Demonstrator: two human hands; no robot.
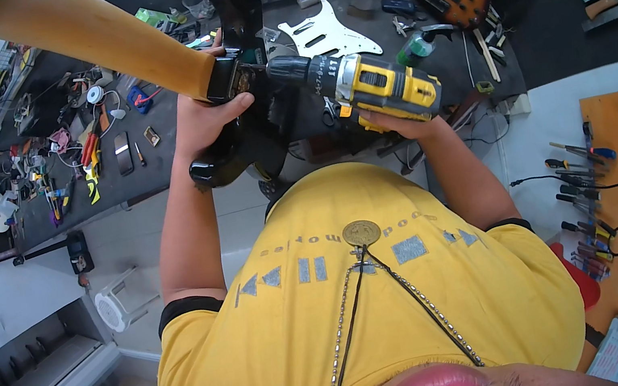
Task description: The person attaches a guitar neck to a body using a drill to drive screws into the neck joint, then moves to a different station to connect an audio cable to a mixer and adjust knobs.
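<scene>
Apparently for steadiness, the left hand (201, 125) clasps the glossy black guitar body (226, 163) around its amber wooden neck (112, 42), over the dark workbench's (133, 180) near edge; the right hand (402, 125) grips the yellow-and-black cordless drill (392, 89), presumably angling its chuck (287, 71) toward that joint. Any bit is indistinct, the drill's handle mostly hidden, the neck's far end cut off.

Smooth, low-sheen wood is seen on the guitar neck (112, 42). The black guitar body (259, 126) is finished in high gloss. Plastic is noted on the drill housing (391, 87), shiny metal on its collar (345, 82). A smooth plastic look is recorded for the white pickguard (323, 35).
</scene>
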